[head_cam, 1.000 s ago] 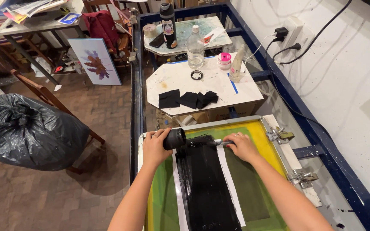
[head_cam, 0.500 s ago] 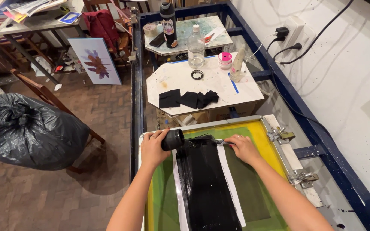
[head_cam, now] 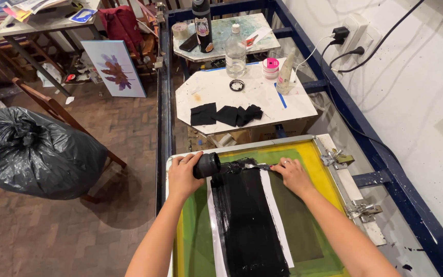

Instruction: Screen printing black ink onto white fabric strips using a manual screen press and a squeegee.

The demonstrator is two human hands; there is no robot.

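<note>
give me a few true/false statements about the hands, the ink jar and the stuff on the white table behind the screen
1. The left hand holds a black ink jar tipped on its side over the screen. True.
2. The right hand holds a thin tool at the jar's mouth. True.
3. The ink band on the printing screen is red. False: it is black, flanked by white strips on a yellow-green mesh.
4. Black fabric pieces lie on the white table. True.
5. The black rubbish bag sits on the white table. False: it is on the brick floor, to the left.
</note>
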